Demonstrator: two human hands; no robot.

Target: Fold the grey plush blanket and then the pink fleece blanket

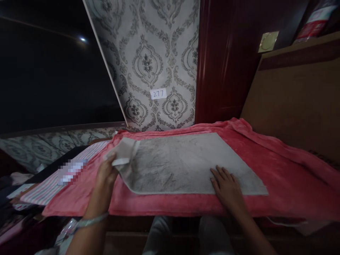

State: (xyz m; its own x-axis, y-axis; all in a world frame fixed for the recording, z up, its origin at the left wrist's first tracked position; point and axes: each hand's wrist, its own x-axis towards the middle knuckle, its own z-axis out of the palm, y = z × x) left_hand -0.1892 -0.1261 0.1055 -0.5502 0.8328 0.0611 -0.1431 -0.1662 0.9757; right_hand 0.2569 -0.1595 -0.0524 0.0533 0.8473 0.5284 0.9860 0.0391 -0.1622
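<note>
A grey plush cloth [183, 163] with a slanted right edge lies flat over a pink plush blanket [276, 170]. At its left end, my left hand [108, 170] is closed on the lifted edge, which curls back and shows a paler underside. A white label-like strip [120, 162] sticks out beside those fingers. Flat on the cloth's front right part rests my right hand [225, 182], its fingers stretched out.
A large dark screen [53, 71] stands at the left, near a striped cloth [87, 152]. Patterned wallpaper bears a paper marked 277 [158, 93]. A cardboard box [297, 95] stands at the right by a dark red panel [223, 56], with a bottle [315, 21] above.
</note>
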